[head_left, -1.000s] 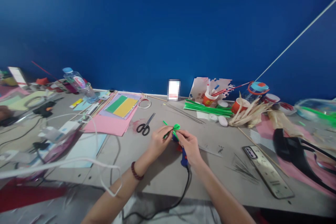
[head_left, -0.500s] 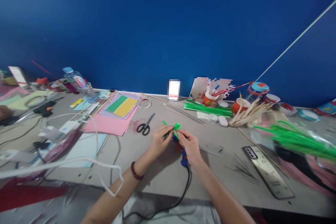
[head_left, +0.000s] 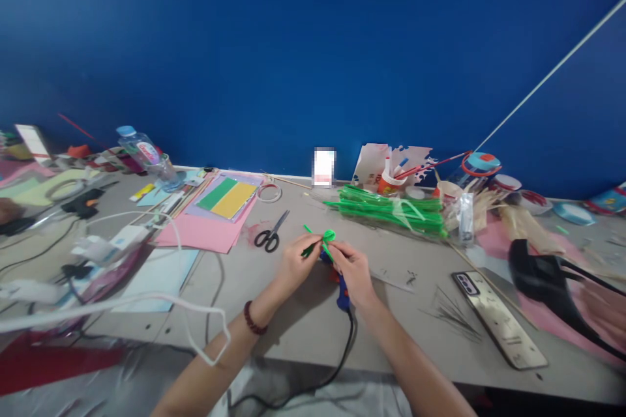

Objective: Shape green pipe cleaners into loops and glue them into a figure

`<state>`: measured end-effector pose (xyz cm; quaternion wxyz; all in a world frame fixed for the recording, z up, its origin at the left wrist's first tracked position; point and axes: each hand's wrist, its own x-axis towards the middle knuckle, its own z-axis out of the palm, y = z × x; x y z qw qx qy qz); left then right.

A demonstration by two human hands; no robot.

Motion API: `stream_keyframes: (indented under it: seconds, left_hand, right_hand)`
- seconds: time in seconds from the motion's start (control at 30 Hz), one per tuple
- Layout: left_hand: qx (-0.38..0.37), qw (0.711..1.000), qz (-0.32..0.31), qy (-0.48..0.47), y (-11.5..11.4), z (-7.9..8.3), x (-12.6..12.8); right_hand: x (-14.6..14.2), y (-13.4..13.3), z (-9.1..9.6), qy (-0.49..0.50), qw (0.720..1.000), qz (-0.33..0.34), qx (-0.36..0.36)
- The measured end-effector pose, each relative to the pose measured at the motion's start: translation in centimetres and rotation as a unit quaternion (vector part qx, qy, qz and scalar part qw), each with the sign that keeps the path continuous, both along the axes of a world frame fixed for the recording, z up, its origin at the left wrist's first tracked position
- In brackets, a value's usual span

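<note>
Both hands meet over the middle of the table, fingers pinched on a bright green pipe cleaner (head_left: 329,234) with a small rounded loop at its top. My left hand (head_left: 299,262) grips it from the left; a green end sticks out past those fingers. From the right, my right hand (head_left: 351,267) pinches it close to the loop. Beneath and between the hands lies a blue hot glue gun (head_left: 343,296), partly hidden by my fingers, its black cord running toward the front edge. Left of my left hand rest scissors (head_left: 270,236) with black handles.
A bagged bundle of green pipe cleaners (head_left: 391,212) lies at the back, by a cup of markers (head_left: 390,182). A phone (head_left: 501,319) and thin dark wires (head_left: 452,313) lie to the right. Another person's hand (head_left: 604,306) is at the right edge. Coloured sheets (head_left: 205,228) lie left.
The bagged green bundle has moved from the right side to the back middle, and another person's hand now shows at the right edge. My hands have hardly moved.
</note>
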<state>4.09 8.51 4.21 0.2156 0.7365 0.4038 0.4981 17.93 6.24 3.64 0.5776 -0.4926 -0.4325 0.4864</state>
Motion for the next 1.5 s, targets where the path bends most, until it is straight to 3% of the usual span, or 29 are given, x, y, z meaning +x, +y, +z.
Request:
stream_keyframes:
  seconds: [0.57,0.9,1.0,1.13,1.27,1.37,1.5]
  left_hand:
    - [-0.017,1.000,0.001,-0.014,-0.2,-0.1,0.0]
    - [-0.097,0.992,-0.011,-0.081,-0.2,0.4,0.2]
    - [-0.166,0.974,-0.020,-0.154,-0.1,0.0,0.5]
    - [-0.280,0.916,-0.041,-0.285,0.2,-0.2,0.9]
    - [-0.362,0.868,-0.076,-0.333,0.4,0.0,1.2]
    - [-0.380,0.857,-0.078,-0.339,0.4,0.1,1.4]
    - [-0.355,0.874,-0.066,-0.325,0.2,0.0,1.5]
  right_hand:
    - [0.0,-0.1,0.0,0.002,1.000,0.010,-0.009]
    - [0.0,0.0,-0.3,0.003,1.000,0.008,-0.003]
    - [0.1,0.1,-0.4,-0.007,1.000,0.012,-0.004]
    - [0.2,0.3,-0.3,-0.040,0.999,0.014,0.027]
    - [0.5,0.3,-0.2,-0.096,0.994,-0.019,0.047]
    - [0.6,0.3,-0.2,-0.117,0.992,-0.035,0.037]
    - [0.6,0.2,-0.4,-0.091,0.995,-0.036,0.016]
